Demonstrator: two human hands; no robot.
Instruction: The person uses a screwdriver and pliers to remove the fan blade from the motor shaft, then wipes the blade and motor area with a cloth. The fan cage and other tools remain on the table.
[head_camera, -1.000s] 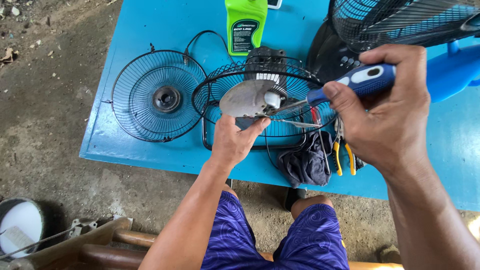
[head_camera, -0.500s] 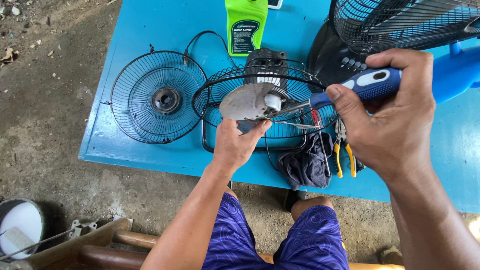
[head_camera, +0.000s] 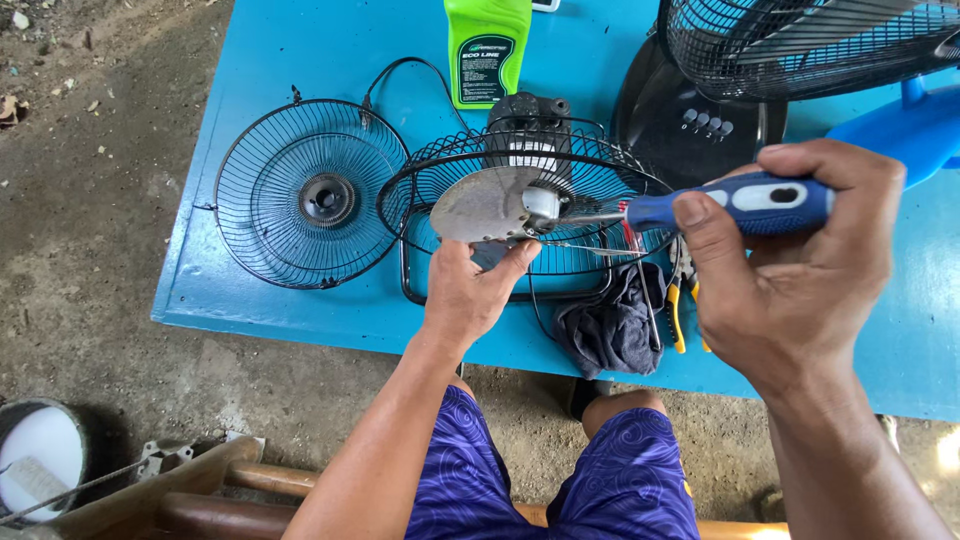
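Note:
My left hand (head_camera: 472, 288) grips the lower edge of a grey metal fan blade (head_camera: 482, 205) with a small hub, held above the blue table (head_camera: 300, 50). My right hand (head_camera: 800, 260) is closed around the blue handle of a screwdriver (head_camera: 735, 203); its shaft points left and its tip meets the blade's hub. Under the blade lies a black wire fan guard (head_camera: 590, 180) with a dark motor housing (head_camera: 528, 115) behind it.
A second round black fan grille (head_camera: 305, 195) lies to the left. A green bottle (head_camera: 487, 45) stands at the back. A black fan base with buttons (head_camera: 690, 110) and a caged fan (head_camera: 800, 40) sit right. A dark cloth (head_camera: 610, 330) and yellow-handled pliers (head_camera: 678, 320) rest near the front edge.
Both hands and the blade hold nearly the same place; the screwdriver handle has shifted slightly in my right hand's grip. The view has drifted a little.

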